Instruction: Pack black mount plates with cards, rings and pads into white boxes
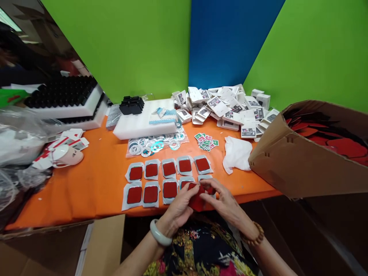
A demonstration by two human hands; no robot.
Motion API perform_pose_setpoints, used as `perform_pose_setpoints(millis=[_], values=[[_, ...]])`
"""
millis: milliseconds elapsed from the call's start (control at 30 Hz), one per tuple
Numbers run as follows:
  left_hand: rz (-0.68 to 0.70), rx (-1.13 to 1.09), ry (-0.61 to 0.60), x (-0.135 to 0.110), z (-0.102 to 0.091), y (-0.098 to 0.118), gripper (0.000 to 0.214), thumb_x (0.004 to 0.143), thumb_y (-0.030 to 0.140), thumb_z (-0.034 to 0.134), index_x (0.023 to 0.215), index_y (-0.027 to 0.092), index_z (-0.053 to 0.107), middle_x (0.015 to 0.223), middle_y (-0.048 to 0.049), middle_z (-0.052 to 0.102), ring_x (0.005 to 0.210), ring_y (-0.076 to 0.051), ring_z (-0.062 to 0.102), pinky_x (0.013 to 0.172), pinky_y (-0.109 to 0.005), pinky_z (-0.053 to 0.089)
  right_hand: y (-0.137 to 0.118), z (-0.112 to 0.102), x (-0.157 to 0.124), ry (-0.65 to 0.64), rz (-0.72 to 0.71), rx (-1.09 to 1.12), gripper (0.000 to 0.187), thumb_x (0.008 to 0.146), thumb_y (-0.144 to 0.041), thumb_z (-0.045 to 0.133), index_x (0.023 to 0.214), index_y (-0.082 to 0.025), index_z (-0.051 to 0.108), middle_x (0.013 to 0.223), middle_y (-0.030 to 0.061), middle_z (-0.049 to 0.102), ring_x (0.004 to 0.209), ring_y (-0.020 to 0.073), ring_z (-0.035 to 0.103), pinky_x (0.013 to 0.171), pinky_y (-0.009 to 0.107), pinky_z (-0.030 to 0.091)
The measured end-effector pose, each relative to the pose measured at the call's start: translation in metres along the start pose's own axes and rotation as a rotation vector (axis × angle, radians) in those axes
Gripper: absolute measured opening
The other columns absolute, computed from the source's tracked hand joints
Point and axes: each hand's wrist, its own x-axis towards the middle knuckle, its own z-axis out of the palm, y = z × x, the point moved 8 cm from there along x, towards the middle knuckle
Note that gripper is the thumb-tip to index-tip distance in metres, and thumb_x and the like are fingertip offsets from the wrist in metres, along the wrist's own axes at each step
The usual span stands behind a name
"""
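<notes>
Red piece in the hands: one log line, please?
left hand: holds red piece | right hand: beside it | table: red squares, two rows

Red squares [150,194] matt; carton [273,161] matt cardboard; bag [21,132] glossy clear plastic.

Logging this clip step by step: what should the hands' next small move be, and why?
Probably, the left hand should steady the red piece while the right hand takes its closest edge: the left hand holds it, and the right hand's thumb and fingers are close beside it; whether they touch it is unclear.
</notes>
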Motion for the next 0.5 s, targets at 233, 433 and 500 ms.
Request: perform_pose_setpoints(millis=[233,433,500], values=[[0.014,0.048,-0.149,-0.003,0.018,0.002,0.031,0.071,0.031,0.076,0.09,0.016,0.057,0.081,-0.0017,0.064,0.07,-0.011,0.062,0.065,-0.022,0.047,-0.014,-0.002,-0.003,0.011,0.004,0.137,0.016,0.085,-0.036,0.058,0.084,-0.02,0.062,0.078,0.001,0.063,0.073,0.016,0.057,0.068,0.027,0.048],[0.106,0.179,-0.121,-0.015,0.0,0.028,0.037,0.073,0.039,0.073,0.098,0.016,0.057,0.095,-0.0075,0.066,0.078,-0.014,0.064,0.076,-0.026,0.047,-0.09,-0.158,-0.016,0.779,-0.222,-0.429,0.02,0.079,-0.039,0.063,0.094,-0.026,0.064,0.084,0.0037,0.069,0.071,0.0205,0.064,0.069,0.034,0.051],[0.186,0.234,-0.022,-0.019,-0.021,0.044,0.039,0.073,0.04,0.073,0.099,0.016,0.058,0.098,-0.0078,0.067,0.079,-0.013,0.064,0.077,-0.026,0.048,-0.119,-0.21,-0.025,1.005,-0.283,-0.761,0.021,0.081,-0.037,0.058,0.096,-0.026,0.065,0.091,0.008,0.069,0.081,0.0244,0.065,0.073,0.037,0.051]])
